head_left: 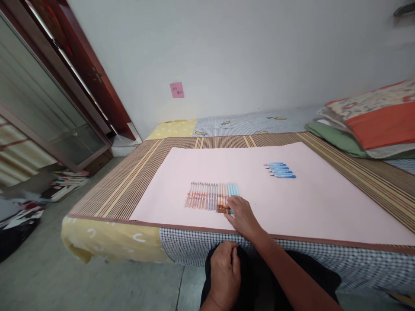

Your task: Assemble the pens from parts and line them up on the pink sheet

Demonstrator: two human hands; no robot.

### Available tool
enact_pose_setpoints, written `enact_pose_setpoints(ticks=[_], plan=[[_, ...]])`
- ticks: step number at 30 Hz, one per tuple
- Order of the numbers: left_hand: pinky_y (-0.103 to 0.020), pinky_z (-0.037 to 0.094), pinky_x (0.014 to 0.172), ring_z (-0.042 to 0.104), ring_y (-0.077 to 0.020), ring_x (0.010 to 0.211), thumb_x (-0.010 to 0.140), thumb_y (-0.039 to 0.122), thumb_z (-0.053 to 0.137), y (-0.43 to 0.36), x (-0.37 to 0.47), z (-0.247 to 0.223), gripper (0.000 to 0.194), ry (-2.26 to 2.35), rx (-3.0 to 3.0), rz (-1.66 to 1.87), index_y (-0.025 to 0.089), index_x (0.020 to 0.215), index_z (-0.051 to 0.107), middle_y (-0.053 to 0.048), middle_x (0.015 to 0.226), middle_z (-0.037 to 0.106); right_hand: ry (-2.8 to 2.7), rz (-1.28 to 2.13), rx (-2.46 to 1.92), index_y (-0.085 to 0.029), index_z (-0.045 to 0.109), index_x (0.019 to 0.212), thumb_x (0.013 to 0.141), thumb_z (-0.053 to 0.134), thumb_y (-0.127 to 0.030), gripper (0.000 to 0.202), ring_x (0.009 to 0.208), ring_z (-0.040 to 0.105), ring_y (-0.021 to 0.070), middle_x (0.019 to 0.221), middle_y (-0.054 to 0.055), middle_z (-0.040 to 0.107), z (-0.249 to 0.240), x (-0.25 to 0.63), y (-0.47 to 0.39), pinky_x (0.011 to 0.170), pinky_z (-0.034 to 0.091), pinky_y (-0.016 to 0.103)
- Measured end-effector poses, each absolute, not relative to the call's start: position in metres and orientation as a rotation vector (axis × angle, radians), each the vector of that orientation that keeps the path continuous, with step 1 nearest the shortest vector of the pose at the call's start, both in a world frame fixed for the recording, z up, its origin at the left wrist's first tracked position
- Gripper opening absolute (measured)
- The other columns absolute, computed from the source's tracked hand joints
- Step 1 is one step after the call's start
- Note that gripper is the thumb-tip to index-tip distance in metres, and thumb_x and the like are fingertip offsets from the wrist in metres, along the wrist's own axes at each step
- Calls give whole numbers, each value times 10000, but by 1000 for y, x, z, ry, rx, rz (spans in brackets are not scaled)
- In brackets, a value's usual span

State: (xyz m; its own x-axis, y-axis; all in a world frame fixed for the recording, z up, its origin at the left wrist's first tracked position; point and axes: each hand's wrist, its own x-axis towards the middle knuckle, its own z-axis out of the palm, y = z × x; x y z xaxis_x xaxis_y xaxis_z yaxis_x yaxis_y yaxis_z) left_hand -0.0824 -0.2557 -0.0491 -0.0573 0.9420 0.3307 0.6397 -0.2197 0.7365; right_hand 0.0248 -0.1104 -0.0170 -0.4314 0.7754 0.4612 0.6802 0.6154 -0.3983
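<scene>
A row of several pens lies side by side on a pale pink sheet [259, 194]. Clear-barrelled pens with reddish print [199, 196] make up its left part, then cream pens with brown ends [221, 198], then light-blue pens [233, 188] at the right end. My right hand [241, 216] is at that right end, thumb and fingers closed around the lower end of a light-blue pen and partly hiding it. My left hand [225, 268] rests closed on my dark-trousered leg, with nothing visible in it. Several blue pens with dark tips [280, 170] lie apart, farther back on the right.
The sheet lies on a striped mat [126, 181] over a bed with a yellow and checked cover [113, 235]. Folded bedding and a pillow [382, 123] are stacked at the right. A pink note [177, 90] sticks to the wall. Books [65, 183] stand on the floor, left.
</scene>
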Motion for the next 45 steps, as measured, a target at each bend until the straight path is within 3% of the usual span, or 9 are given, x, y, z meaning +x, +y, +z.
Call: enact_pose_setpoints(ticks=[21, 27, 37, 45], plan=[[-314, 486, 748, 636, -189, 800, 964, 121, 393, -254, -82, -48, 252, 1684, 1870, 1198, 211, 973, 628, -49, 860, 671, -2196, 100, -1160, -210, 585, 851, 835, 591, -80, 131, 1088, 555, 267, 1019, 90, 654, -20, 29, -116, 968, 404, 404], [-317, 480, 738, 638, -191, 795, 964, 118, 389, -255, -82, -46, 254, 1686, 1879, 1194, 208, 965, 627, -53, 853, 668, -2245, 124, -1125, -206, 630, 952, 810, 622, -57, 205, 1153, 541, 278, 1113, 101, 651, -19, 24, -115, 989, 404, 426], [-297, 488, 750, 644, -186, 785, 935, 83, 424, -255, -82, -44, 255, 1688, 1877, 1221, 213, 967, 641, -45, 851, 679, -2172, 185, -1087, -216, 589, 868, 851, 578, -85, 133, 1093, 558, 271, 1017, 90, 654, -25, 19, -116, 966, 417, 433], [-303, 478, 760, 632, -186, 792, 953, 100, 406, -256, -83, -45, 253, 1685, 1860, 1201, 209, 963, 634, -47, 859, 673, -1943, 227, -1149, -221, 576, 870, 837, 570, -121, 106, 1208, 524, 295, 1168, 116, 652, -40, 13, -116, 1012, 406, 489]])
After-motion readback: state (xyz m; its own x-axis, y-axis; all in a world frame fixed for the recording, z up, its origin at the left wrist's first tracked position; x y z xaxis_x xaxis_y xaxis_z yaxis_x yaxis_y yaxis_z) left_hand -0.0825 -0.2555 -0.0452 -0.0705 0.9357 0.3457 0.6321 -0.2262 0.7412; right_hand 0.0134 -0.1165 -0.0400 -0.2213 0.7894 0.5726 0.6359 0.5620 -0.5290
